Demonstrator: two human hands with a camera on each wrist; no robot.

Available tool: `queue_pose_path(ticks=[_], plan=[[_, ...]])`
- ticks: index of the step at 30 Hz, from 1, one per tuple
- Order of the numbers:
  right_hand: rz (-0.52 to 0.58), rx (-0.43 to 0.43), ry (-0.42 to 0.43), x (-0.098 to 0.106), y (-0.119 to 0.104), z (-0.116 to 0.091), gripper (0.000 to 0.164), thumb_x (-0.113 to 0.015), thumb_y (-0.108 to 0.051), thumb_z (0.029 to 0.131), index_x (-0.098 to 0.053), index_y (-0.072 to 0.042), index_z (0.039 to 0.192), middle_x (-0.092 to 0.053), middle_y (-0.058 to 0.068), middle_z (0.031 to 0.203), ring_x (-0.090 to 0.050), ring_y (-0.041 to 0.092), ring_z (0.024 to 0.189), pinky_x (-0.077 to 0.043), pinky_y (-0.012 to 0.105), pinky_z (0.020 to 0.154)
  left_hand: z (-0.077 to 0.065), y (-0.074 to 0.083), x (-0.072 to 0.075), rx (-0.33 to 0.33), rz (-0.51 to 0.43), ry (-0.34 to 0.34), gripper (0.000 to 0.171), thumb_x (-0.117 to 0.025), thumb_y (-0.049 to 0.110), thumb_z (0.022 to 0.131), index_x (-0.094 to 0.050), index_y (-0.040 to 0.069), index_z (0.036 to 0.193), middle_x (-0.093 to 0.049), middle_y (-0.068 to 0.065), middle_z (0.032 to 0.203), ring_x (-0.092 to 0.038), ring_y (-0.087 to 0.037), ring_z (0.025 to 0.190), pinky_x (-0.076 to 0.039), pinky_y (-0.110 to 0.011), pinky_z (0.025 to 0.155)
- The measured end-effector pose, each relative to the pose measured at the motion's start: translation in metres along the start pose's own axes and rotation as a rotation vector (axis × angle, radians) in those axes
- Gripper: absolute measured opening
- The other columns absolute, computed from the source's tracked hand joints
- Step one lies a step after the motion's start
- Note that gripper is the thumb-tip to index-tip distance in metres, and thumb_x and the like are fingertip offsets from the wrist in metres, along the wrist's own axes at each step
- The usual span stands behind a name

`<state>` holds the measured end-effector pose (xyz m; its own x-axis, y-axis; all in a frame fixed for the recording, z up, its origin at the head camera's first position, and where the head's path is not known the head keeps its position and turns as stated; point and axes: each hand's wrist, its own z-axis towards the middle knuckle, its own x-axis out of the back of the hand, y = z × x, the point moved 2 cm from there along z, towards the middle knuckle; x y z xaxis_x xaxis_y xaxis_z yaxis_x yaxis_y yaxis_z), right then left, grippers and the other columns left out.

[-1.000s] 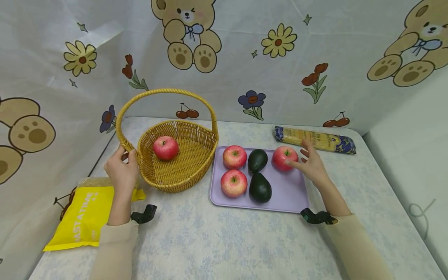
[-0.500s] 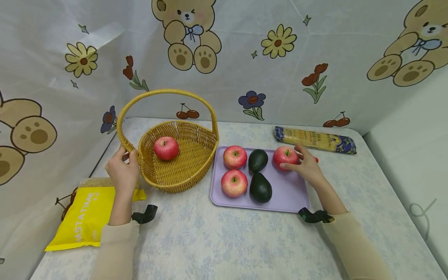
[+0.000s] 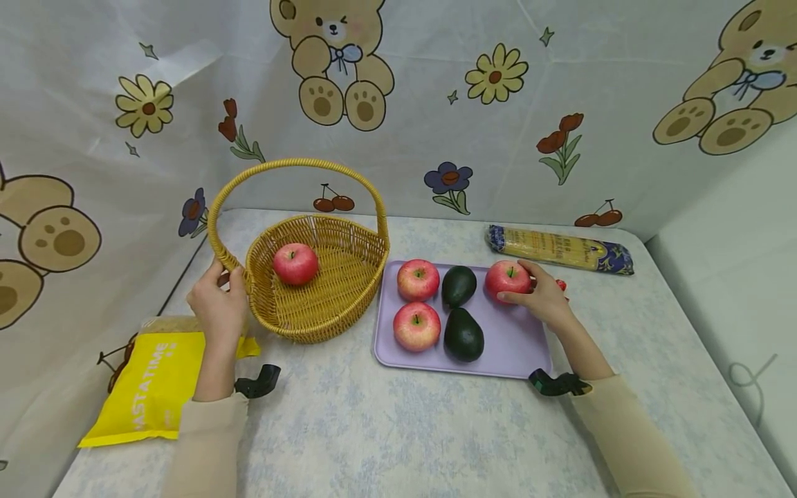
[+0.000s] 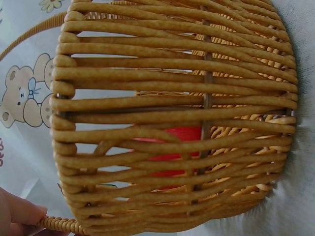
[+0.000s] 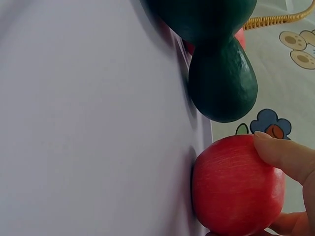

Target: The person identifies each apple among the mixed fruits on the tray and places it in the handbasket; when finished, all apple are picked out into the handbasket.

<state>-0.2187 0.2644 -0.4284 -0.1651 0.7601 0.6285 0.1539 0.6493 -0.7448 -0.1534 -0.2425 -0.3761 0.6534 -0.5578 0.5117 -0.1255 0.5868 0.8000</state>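
My left hand [image 3: 218, 297] pinches the base of the handle on the yellow wicker basket [image 3: 358, 304], at its left side. One red apple [image 3: 295, 264] lies inside the basket and shows through the weave in the left wrist view. At the tray's back right corner, my right hand [image 3: 544, 297] grips another red apple [image 5: 236, 187], thumb on the near side and fingers behind it. That apple sits on the lilac tray [image 3: 510, 353]. Two more apples, a rear one [image 3: 418, 280] and a front one [image 3: 416, 326], rest at the tray's left, beside two dark green avocados [image 3: 463, 335].
A yellow pasta bag [image 3: 149, 387] lies at the left, partly under the left forearm. Behind the tray is a long wrapped packet [image 3: 560, 248] in yellow and blue. A small red thing [image 3: 562, 284] peeks out past the right hand. A printed curtain [image 3: 411, 138] hangs behind the table.
My right hand has moved slightly left and closed its fingers around the apple at the tray's back right. The left hand and the basket have stayed in place.
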Motion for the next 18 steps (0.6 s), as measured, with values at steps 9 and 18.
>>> queue_pose_path(ticks=[9,18], plan=[[0.002,-0.004,0.024,0.0000,0.0008,-0.0003,0.093,-0.077,-0.033,0.083,-0.023,-0.007,0.155,-0.034,0.025,0.152,-0.040,0.042,0.132,-0.037,0.057,0.108,0.0005,-0.0012,0.0002,0.016,0.012,-0.002,0.027,-0.056,0.018,0.098,-0.069,0.006,0.119,-0.070,-0.016,0.114,-0.069,-0.028,0.102,-0.038,-0.007,0.065],[0.019,-0.014,0.046,0.0018,-0.0017,-0.0046,0.094,-0.077,-0.035,0.082,-0.025,-0.007,0.154,-0.035,0.025,0.152,-0.039,0.044,0.133,-0.038,0.058,0.107,-0.0001,-0.0018,-0.0003,-0.005,-0.001,0.005,0.028,-0.056,0.016,0.098,-0.068,0.005,0.120,-0.071,-0.017,0.114,-0.069,-0.029,0.101,-0.035,-0.004,0.064]])
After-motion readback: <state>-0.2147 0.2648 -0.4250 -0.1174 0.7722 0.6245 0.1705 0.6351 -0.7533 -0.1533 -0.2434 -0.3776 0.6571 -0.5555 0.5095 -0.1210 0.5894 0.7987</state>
